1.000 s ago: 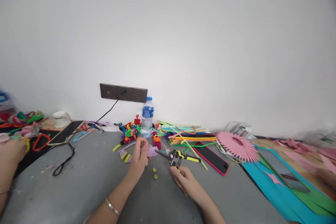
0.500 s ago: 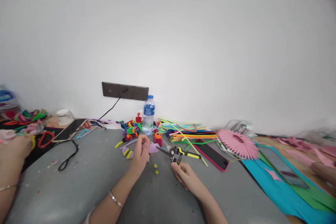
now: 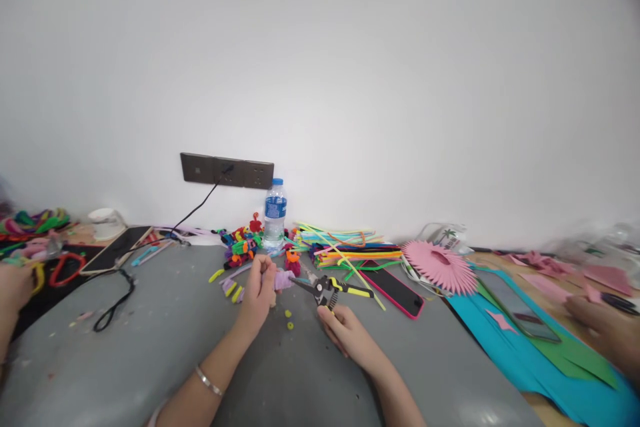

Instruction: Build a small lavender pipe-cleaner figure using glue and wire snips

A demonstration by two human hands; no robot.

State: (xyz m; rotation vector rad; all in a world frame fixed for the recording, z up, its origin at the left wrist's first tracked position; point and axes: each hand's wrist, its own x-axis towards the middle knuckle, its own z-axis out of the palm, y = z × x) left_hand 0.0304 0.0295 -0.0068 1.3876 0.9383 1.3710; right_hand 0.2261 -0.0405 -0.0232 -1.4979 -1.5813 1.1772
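My left hand (image 3: 259, 292) is closed around a bundled lilac pipe-cleaner piece (image 3: 283, 279) held just above the grey table (image 3: 150, 360). My right hand (image 3: 345, 332) grips the lower handle of black and yellow wire cutters (image 3: 330, 289). The cutters' jaws point left and touch the lilac piece. Two small yellow offcuts (image 3: 289, 319) lie on the table under my hands. Short yellow and lilac pipe-cleaner bits (image 3: 227, 284) lie just left of my left hand.
Behind stand a water bottle (image 3: 275, 212), a heap of coloured pipe cleaners (image 3: 350, 250), a pink-cased phone (image 3: 393, 288) and a pink paper fan (image 3: 440, 265). A black cable (image 3: 117, 300) and a tablet (image 3: 116, 248) lie left. Other people's hands work at the far left (image 3: 13, 287) and right (image 3: 603, 327).
The view has drifted a little; my hands, the cutters and the lilac piece keep the same pose. The person's hand at the right has come further into view.
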